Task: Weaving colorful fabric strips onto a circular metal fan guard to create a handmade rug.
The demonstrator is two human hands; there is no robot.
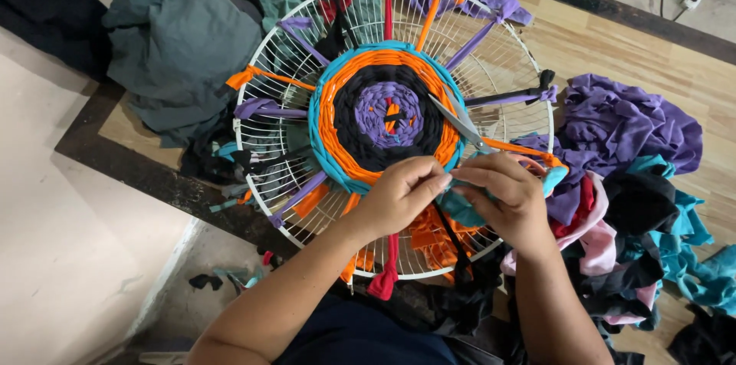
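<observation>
Head view: left hand (399, 196) pinches teal strip (458, 208); right hand (506, 196) grips scissors (460, 121) above it.

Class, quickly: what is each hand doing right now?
Left hand: fingers pinched shut on the teal fabric strip.
Right hand: closed around scissors, also touching the strip.

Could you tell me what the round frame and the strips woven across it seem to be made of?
The round frame looks like white-coated metal wire: thin, rigid radial rods on rings. The woven strips appear to be soft knit fabric, matte, with curled edges, in orange, teal, purple and black.
</observation>
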